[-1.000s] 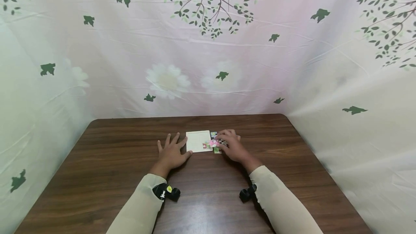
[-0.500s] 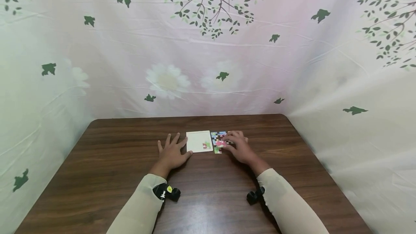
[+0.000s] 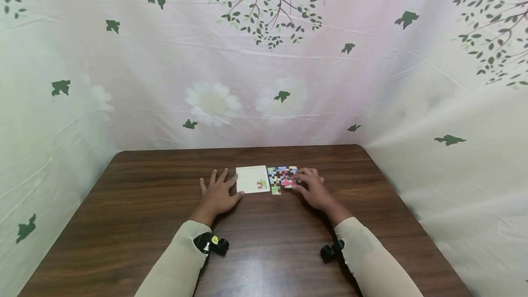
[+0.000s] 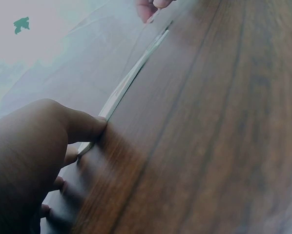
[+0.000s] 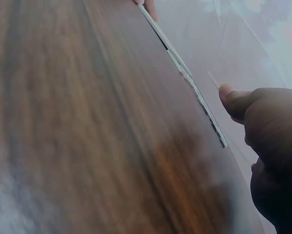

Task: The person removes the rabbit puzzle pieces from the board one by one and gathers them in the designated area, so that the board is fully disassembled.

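A white puzzle board [image 3: 249,177] lies flat near the far side of the table, with a green and pink patch [image 3: 261,184] in its lower right corner. My left hand [image 3: 218,196] rests at the board's left edge, fingers spread; its thumb and a fingertip touch that edge. My right hand [image 3: 311,189] pinches a pink puzzle piece [image 3: 288,183] above the jigsaw pieces [image 3: 272,171] laid out to the right of the board. The held piece's thin edge [image 5: 213,79] shows raised off the table in the right wrist view. My right hand covers some of the pieces.
The brown wooden table [image 3: 264,251] has its far edge a little beyond the board. A printed cloth [image 3: 247,81] hangs behind and along both sides. Each wrist carries a small black camera.
My right hand has moved to the right with the pink puzzle piece, away from the board's edge, uncovering more of the laid-out pieces. My left hand and the board have stayed put.
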